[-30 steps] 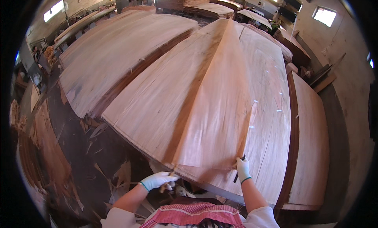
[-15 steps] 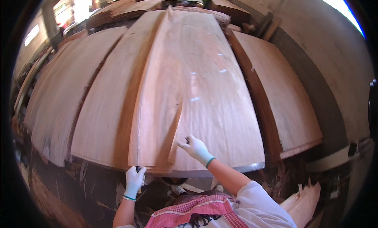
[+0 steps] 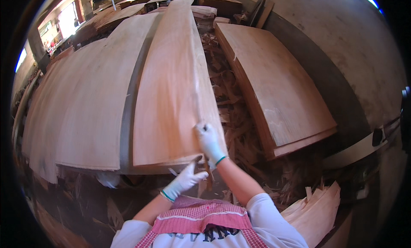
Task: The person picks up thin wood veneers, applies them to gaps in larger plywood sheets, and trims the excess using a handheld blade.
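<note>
A long thin sheet of reddish wood veneer (image 3: 171, 85) lies lifted in front of me, running away toward the far end. My right hand (image 3: 208, 141), in a white glove, grips its near right edge. My left hand (image 3: 185, 180), also gloved, holds the near bottom corner from below with fingers spread against the sheet. Under and left of it lies a wide pile of similar veneer sheets (image 3: 85, 111).
A second stack of veneer sheets (image 3: 274, 89) sits to the right. Broken veneer scraps (image 3: 233, 106) fill the gap between the stacks. A bundle of thin strips (image 3: 317, 209) lies at lower right. A concrete wall (image 3: 351, 47) runs along the right.
The sheet has swung rightward and come up off the pile. My left hand moved from the pile's front edge to the sheet's near corner. My view turned right.
</note>
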`<state>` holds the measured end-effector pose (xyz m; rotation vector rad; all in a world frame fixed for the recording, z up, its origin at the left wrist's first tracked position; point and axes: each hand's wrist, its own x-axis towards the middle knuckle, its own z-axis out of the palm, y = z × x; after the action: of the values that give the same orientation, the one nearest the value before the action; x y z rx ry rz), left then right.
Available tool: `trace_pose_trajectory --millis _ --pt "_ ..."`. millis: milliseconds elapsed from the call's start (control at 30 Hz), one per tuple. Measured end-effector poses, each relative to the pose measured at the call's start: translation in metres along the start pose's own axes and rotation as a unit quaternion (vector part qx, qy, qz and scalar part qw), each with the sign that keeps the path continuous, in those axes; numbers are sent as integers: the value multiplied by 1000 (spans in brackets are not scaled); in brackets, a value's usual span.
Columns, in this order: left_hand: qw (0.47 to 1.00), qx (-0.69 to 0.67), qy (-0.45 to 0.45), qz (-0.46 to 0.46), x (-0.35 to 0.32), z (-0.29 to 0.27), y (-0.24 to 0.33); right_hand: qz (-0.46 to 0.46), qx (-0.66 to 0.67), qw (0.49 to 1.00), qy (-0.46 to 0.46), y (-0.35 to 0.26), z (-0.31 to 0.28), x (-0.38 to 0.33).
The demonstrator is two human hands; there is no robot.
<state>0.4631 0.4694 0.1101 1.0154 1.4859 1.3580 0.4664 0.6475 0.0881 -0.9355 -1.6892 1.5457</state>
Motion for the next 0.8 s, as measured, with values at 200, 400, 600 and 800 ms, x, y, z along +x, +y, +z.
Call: trace_pose_trajectory --millis 200,400,600,800 --pt "829 -552 34 -82 25 3 -98 4 -34 999 -17 -48 -269 104" --pt "745 -637 193 42 71 63 -101 56 -19 998 -9 -25 -496 176" --pt "690 -585 425 -9 179 136 -105 67 -187 978 70 -53 -616 183" --pt "698 -582 412 -54 267 231 -121 57 -178 980 65 -27 -753 224"
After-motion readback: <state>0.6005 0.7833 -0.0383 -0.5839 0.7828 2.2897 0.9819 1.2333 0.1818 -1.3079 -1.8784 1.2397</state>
